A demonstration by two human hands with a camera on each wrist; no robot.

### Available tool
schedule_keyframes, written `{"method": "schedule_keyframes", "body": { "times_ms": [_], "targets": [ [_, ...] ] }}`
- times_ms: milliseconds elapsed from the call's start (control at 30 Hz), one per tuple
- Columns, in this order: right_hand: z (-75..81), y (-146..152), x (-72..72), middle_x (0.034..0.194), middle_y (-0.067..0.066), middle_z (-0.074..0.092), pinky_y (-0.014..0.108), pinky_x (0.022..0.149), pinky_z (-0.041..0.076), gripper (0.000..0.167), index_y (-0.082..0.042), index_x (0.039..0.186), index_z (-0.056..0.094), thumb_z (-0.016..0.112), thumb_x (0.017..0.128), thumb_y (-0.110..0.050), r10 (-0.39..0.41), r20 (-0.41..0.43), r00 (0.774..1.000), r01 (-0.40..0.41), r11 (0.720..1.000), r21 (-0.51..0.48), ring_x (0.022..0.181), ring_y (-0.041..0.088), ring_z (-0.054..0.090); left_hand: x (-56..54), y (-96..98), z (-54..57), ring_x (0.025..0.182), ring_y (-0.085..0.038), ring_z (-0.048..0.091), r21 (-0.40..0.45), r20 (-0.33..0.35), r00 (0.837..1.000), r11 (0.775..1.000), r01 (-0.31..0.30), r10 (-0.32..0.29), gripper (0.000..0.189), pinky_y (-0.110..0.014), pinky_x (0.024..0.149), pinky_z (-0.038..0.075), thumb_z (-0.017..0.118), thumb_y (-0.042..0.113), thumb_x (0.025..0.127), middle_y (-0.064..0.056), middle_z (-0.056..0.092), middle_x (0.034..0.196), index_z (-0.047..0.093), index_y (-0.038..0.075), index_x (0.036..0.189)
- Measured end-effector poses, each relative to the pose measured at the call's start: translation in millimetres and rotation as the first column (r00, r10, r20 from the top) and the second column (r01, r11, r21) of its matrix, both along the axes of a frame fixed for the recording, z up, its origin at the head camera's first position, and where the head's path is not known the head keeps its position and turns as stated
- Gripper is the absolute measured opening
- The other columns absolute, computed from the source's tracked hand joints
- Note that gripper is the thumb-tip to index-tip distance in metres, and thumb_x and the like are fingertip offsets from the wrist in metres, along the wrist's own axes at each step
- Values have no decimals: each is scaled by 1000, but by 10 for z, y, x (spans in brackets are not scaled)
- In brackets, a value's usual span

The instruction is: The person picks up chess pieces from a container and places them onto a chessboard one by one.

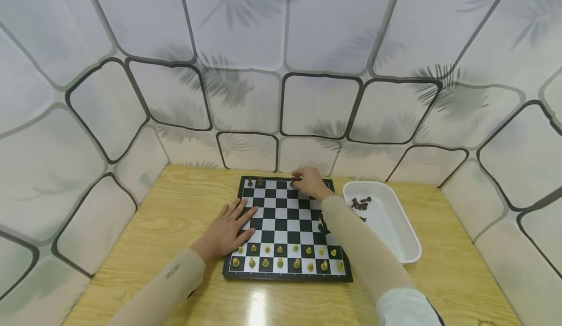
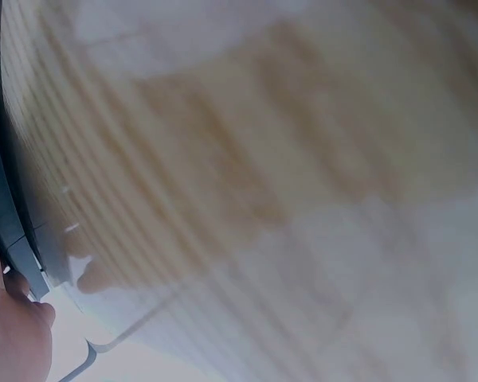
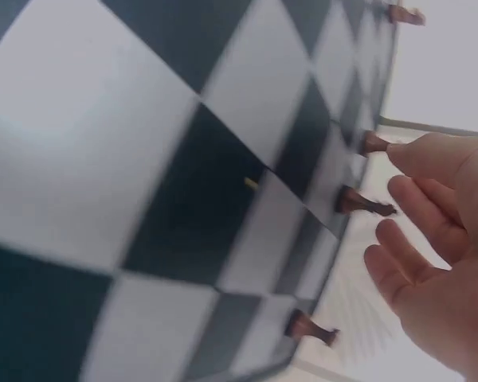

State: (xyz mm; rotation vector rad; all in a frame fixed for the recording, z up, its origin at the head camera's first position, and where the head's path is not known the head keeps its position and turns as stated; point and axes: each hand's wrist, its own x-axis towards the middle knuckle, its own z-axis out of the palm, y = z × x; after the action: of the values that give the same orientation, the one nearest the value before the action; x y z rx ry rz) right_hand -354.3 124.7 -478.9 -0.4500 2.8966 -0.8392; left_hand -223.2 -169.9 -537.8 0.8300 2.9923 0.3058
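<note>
A black-and-white chessboard (image 1: 275,213) lies on the wooden table. My left hand (image 1: 226,229) rests with spread fingers on its left edge; only a blurred part of a hand (image 2: 20,338) shows in the left wrist view. At the board's far edge my right hand (image 1: 311,182) pinches a dark brown chess piece (image 3: 372,143) by its top between thumb and forefinger. Other brown pieces (image 3: 309,328) stand along that row, two of them at the far left corner (image 1: 260,182). Yellow pieces (image 1: 280,263) fill the two near rows.
To the board's right stands a white plastic tray (image 1: 406,233) with several brown pieces (image 1: 361,204) lying in it. Behind the table (image 1: 189,189) rises a patterned fabric wall (image 1: 246,99), which also closes in the left and right sides.
</note>
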Motion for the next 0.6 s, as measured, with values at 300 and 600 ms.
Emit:
{"method": "schedule_keyframes", "body": {
  "times_ms": [300,600],
  "targets": [
    [345,333,97,134,21,71,55,107,53,40,1,136,68,63,100,-15,27,-71,997,-28,999,-14,128,42,64,-1,-8,3,163,-43,16,-14,-9,1000,1000,-3,3,70,-64,129,21,38,60,110,-19,19,176,31,22,168],
    [511,850,312,134,22,71,58,103,53,37,1,132,71,62,104,-22,-5,-125,992,2,1000,-23,123,43,65,-6,3,11,164,-43,14,-19,7,1000,1000,1,-1,69,-64,130,19,36,59,110,-19,17,176,30,22,168]
  ]
}}
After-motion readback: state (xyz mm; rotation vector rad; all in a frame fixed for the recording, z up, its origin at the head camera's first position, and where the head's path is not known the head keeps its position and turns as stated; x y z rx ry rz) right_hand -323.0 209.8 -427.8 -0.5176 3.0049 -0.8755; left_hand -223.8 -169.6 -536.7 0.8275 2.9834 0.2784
